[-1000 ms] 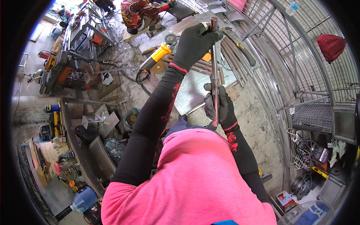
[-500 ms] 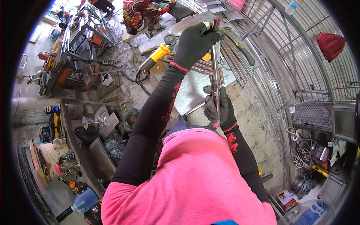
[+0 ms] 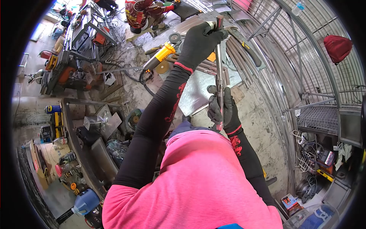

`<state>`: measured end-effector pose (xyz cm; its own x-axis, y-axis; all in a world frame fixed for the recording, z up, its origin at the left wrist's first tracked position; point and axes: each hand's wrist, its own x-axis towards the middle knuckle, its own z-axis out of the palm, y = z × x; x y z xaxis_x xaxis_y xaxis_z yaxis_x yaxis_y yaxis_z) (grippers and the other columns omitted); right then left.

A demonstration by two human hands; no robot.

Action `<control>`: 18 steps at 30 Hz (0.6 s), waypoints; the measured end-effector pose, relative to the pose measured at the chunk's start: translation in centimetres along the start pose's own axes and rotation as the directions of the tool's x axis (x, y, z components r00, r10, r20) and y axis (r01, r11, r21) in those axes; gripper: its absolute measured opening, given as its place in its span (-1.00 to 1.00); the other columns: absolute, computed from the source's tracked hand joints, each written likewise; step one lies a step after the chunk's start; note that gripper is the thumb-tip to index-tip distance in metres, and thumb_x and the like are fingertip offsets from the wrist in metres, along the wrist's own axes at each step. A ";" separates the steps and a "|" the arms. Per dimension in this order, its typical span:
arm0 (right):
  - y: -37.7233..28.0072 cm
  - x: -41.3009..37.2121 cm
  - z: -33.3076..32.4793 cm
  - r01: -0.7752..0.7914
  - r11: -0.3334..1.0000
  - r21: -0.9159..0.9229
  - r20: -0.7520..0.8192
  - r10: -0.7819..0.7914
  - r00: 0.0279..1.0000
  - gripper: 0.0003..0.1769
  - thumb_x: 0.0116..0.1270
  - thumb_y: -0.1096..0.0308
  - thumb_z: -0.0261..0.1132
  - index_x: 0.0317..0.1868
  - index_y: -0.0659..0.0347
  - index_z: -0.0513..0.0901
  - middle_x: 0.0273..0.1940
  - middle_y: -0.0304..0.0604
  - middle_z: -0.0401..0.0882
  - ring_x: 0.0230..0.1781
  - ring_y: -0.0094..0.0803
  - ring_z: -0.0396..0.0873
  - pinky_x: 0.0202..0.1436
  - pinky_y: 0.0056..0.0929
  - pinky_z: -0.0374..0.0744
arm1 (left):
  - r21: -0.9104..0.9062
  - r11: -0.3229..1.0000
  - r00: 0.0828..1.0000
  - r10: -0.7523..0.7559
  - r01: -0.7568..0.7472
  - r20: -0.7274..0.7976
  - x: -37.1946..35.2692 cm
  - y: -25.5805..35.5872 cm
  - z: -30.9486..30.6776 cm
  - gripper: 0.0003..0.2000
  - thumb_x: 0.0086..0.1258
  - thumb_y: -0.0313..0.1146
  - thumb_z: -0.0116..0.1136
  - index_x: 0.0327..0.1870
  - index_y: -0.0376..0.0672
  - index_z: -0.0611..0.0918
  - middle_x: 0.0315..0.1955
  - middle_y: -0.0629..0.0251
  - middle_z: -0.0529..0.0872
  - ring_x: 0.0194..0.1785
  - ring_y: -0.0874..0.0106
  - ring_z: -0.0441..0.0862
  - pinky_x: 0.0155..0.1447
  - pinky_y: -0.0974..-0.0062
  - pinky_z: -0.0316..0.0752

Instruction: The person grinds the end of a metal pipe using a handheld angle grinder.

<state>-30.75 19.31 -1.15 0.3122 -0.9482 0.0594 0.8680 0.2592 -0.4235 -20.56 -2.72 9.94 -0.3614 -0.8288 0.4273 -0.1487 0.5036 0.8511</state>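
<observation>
A long shiny metal rod [image 3: 219, 65] runs lengthwise in front of me, from my chest out toward the far floor. My left hand [image 3: 198, 44], in a black glove, grips its far end. Close to my body, my right hand [image 3: 223, 108], also gloved, is wrapped round the near end of the same rod. Both arms wear black sleeves with red marks. Below the rod lie a flat metal sheet [image 3: 198, 95] and a bundle of metal bars [image 3: 204, 66].
A yellow angle grinder [image 3: 160, 55] lies on the concrete floor left of my far hand. A curved metal grille frame [image 3: 297, 68] fills the right side. A cluttered bench with tools [image 3: 87, 129] stands at left. Another person [image 3: 139, 13] sits at the top.
The rod and both hands have stayed nearly still; the view has shifted very slightly.
</observation>
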 end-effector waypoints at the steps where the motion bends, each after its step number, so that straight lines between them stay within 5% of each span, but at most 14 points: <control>1: 0.0 -0.1 0.1 0.007 1.000 -0.026 -0.030 -0.008 1.000 -0.21 0.82 -0.33 -0.09 0.51 0.26 0.51 -0.60 -0.29 0.41 -0.78 -0.54 0.29 -0.69 -0.50 0.32 | -0.053 0.998 1.000 -0.015 0.014 -0.017 -0.1 -0.1 0.1 -0.60 0.50 -0.04 0.51 -0.17 -0.30 0.80 -0.53 0.31 0.66 -0.41 0.53 0.47 -0.26 0.35 0.42; 9: -0.3 -0.2 1.1 -0.009 0.987 -0.160 -0.223 -0.028 0.974 -0.19 0.83 -0.33 -0.12 0.52 0.26 0.52 -0.56 -0.30 0.44 -0.74 -0.54 0.33 -0.68 -0.47 0.35 | -0.182 0.981 0.997 -0.070 0.066 -0.015 -0.4 0.3 0.2 -0.60 0.51 -0.05 0.53 -0.16 -0.30 0.80 -0.53 0.37 0.64 -0.39 0.57 0.45 -0.26 0.39 0.41; 18: -1.1 0.8 2.2 0.019 0.973 -0.231 -0.247 -0.077 0.966 -0.21 0.76 -0.42 -0.06 0.46 0.14 0.50 -0.55 -0.26 0.48 -0.73 -0.46 0.39 -0.62 -0.42 0.41 | -0.051 0.998 0.998 0.034 -0.031 0.052 -2.1 3.9 1.0 -0.65 0.45 -0.18 0.58 0.08 -0.23 0.85 -0.39 0.32 0.74 -0.28 0.57 0.60 -0.13 0.44 0.54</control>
<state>-30.63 18.62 1.34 0.1393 -0.9813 -0.1331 0.7612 0.1921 -0.6195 -21.29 1.24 12.07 -0.4137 -0.7974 0.4392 -0.0906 0.5161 0.8517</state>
